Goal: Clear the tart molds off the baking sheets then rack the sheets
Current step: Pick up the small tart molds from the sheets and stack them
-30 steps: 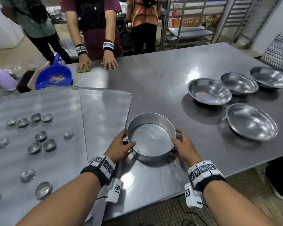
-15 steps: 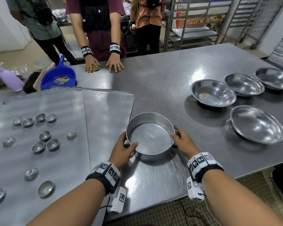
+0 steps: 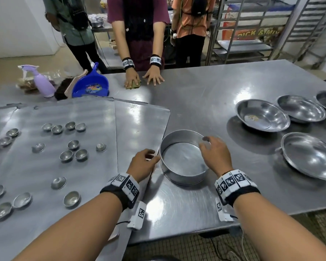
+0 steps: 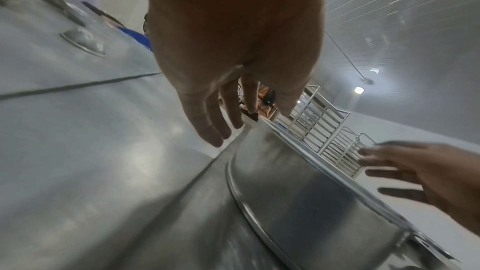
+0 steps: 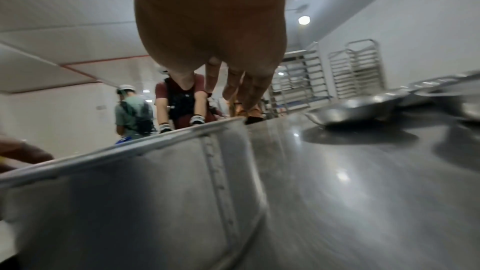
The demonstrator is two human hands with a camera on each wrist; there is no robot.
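Several small metal tart molds (image 3: 72,145) lie scattered on the top baking sheet (image 3: 94,117) at the left; a second sheet (image 3: 141,125) pokes out from under it. To the right of the sheets a round metal pan (image 3: 183,157) stands on the steel table. My left hand (image 3: 149,156) lies beside the pan's left wall with its fingers relaxed and holds nothing. My right hand (image 3: 207,144) hovers over the right rim with spread fingers. In the left wrist view the left hand (image 4: 233,122) sits just off the pan (image 4: 311,202). The right wrist view has the right hand (image 5: 233,89) above the pan (image 5: 155,192).
Shallow steel bowls (image 3: 262,114) (image 3: 300,108) (image 3: 310,155) sit at the right. A blue dustpan (image 3: 90,85) and a purple spray bottle (image 3: 42,83) stand at the back left. A person's hands (image 3: 152,76) rest on the far edge. Tray racks (image 3: 243,34) stand behind the table.
Both hands gripped the pan's sides before; now they have let go. The right hand has risen above the rim and the left has drawn slightly away.
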